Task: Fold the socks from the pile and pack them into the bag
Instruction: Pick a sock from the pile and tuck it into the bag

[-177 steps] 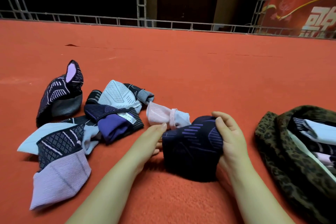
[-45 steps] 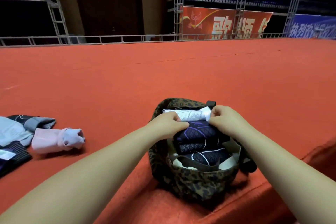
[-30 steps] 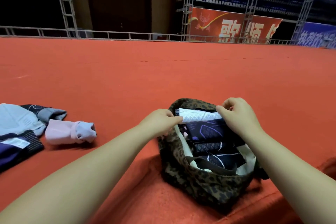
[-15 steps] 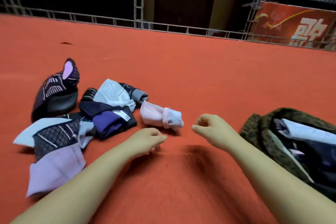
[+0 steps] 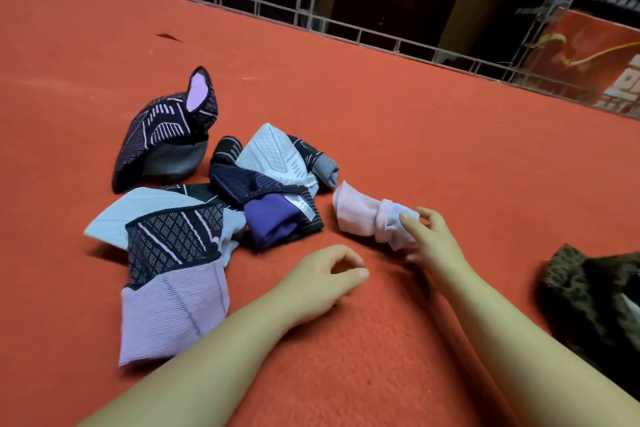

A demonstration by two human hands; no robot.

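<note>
Spreading across nearly the whole view, the red carpet (image 5: 398, 121) carries everything, and its far edge runs along a metal railing (image 5: 346, 28). Left of the carpet's middle lies the pile of socks (image 5: 207, 204), loose and overlapping: dark patterned ones, pale blue, lilac and purple. At the near right edge of the view sits the camouflage bag (image 5: 588, 291), only partly in frame; something pale shows inside it, probably packed socks, though too little is visible to be sure. Between pile and bag lies a pink sock (image 5: 360, 218), rolled at one end and just apart from the rest.

The step in hand looks like fetching the next sock. The right hand (image 5: 429, 236) reaches to the pink sock's rolled end, fingers spread and touching it without closing round it yet. The left hand (image 5: 325, 274) hovers near the carpet beside it, fingers loosely curled and holding nothing. The next move calls for closing on the sock and bringing both hands together to fold it flat.
</note>
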